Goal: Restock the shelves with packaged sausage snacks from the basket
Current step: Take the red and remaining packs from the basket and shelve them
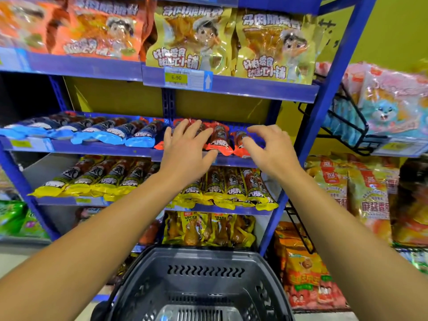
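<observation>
Red-packaged sausage snacks (218,136) lie in a row on the right half of the blue middle shelf (97,148). My left hand (185,144) lies flat with spread fingers on the left ones of that row. To their right, my right hand (268,147) hovers with fingers loosely curled beside the rightmost red pack (239,144), holding nothing I can see. The dark grey basket (203,283) stands below, in front of the shelves; its visible bottom shows no packs.
Blue-packaged sausages (99,133) fill the left of the same shelf. Yellow-packaged sausages (231,188) lie one shelf lower, chicken-leg packs (208,229) beneath them. Large snack bags (192,38) stand on the top shelf. A black wire rack (356,128) with bags hangs on the right.
</observation>
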`<action>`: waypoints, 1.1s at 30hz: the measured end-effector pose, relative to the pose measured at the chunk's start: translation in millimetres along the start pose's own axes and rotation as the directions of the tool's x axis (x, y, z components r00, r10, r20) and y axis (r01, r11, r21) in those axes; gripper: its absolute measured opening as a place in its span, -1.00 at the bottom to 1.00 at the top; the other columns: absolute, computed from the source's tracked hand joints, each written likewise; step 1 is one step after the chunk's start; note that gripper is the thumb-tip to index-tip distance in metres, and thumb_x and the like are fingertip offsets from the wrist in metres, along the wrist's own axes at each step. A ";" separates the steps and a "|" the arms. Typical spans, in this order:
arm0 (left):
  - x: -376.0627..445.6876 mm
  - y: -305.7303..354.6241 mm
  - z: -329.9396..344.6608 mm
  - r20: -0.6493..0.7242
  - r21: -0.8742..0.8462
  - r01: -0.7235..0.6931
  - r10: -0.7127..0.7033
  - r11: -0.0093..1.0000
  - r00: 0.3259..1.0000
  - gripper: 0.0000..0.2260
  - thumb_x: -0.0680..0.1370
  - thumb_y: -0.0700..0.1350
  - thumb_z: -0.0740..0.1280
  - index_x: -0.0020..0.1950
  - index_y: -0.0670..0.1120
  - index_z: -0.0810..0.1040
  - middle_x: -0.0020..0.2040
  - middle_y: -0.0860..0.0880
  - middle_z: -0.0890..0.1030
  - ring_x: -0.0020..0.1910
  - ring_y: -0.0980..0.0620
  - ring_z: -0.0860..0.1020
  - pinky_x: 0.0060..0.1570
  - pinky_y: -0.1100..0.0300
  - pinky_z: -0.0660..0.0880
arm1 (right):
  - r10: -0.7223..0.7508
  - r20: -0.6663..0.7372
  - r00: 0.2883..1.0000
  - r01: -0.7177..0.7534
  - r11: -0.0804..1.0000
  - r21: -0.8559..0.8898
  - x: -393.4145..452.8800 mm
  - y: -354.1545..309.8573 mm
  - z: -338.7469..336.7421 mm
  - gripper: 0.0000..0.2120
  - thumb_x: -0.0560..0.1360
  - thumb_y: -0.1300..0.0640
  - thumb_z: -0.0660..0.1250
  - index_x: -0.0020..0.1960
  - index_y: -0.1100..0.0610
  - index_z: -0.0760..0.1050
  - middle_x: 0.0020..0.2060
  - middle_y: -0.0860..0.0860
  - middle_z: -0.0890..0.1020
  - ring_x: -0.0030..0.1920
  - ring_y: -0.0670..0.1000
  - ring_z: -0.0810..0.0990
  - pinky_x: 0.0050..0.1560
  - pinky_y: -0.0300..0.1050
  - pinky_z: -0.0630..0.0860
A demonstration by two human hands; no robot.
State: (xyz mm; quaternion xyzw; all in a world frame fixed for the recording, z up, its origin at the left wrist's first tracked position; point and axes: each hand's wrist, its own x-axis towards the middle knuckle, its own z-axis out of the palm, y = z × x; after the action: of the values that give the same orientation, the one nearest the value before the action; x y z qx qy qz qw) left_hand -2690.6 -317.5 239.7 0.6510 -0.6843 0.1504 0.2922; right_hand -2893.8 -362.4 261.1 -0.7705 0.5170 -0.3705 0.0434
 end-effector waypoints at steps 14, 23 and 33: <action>-0.1 7.2 10.8 0.094 0.054 -0.074 0.069 0.996 0.993 -0.59 0.61 0.10 0.20 0.46 0.13 0.35 0.49 0.09 0.34 0.53 -0.08 0.14 0.47 -0.27 -0.14 | -0.105 0.069 0.992 0.108 0.993 -0.040 0.9 9.4 27.2 -0.65 0.58 0.12 0.33 0.36 0.05 0.52 0.28 0.04 0.54 0.27 0.09 0.51 0.24 0.03 0.44; 1.5 8.6 8.9 0.116 0.021 -0.059 0.056 0.998 0.992 -0.59 0.61 0.12 0.19 0.46 0.12 0.35 0.44 0.12 0.41 0.50 -0.06 0.19 0.47 -0.25 -0.17 | -0.091 0.077 0.993 0.097 0.993 -0.071 1.9 9.1 27.5 -0.63 0.59 0.10 0.31 0.39 0.04 0.48 0.31 0.02 0.51 0.29 0.08 0.50 0.24 -0.02 0.42; -9.8 12.2 -4.4 0.068 -0.008 -0.088 0.088 0.996 0.994 -0.53 0.57 0.16 0.22 0.47 0.08 0.35 0.49 0.03 0.35 0.51 -0.06 0.19 0.48 -0.24 -0.08 | -0.110 0.107 0.988 0.125 0.982 -0.142 -23.8 -5.0 14.8 -0.41 0.54 -0.05 0.35 0.51 0.08 0.32 0.44 0.04 0.42 0.47 0.08 0.30 0.45 0.01 0.26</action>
State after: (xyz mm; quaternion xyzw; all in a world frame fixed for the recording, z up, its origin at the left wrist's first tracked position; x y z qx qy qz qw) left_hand -2701.8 -305.8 239.5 0.6241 -0.7223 0.1393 0.2635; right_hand -2885.5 -345.0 240.1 -0.8181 0.4939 -0.2945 -0.0107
